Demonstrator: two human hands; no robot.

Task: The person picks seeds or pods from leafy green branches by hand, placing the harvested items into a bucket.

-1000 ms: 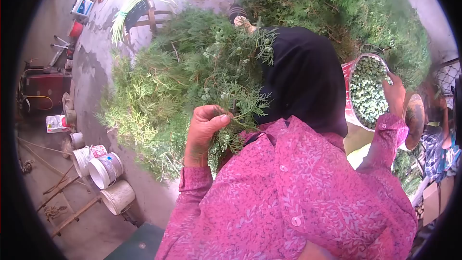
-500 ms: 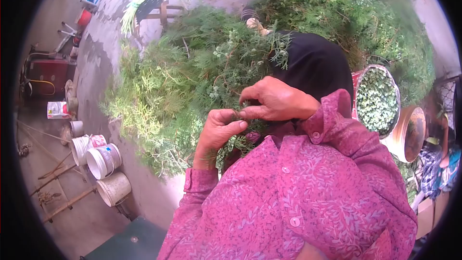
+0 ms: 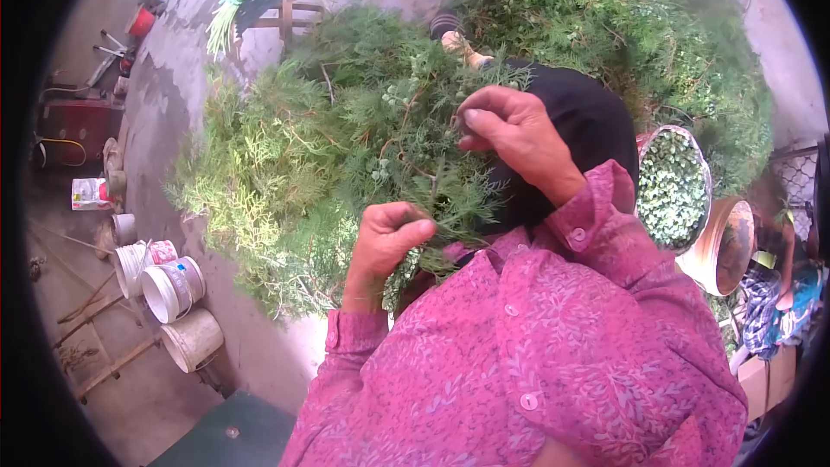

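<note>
A leafy green branch [image 3: 432, 199] stands in front of the person's chest, its base caught in the left hand [image 3: 385, 242], whose grip is closed tight around the stem with the thumb pressed over the curled fingers. The right hand [image 3: 519, 138] reaches to the branch's upper foliage, fingertips [image 3: 471, 121] pinched together on it. Behind lies a heap of cuttings [image 3: 277, 164] on the concrete floor [image 3: 173, 121]. A basin [image 3: 709, 182] of small green bits sits to the right, and white buckets [image 3: 169, 290] stand well to the left.
</note>
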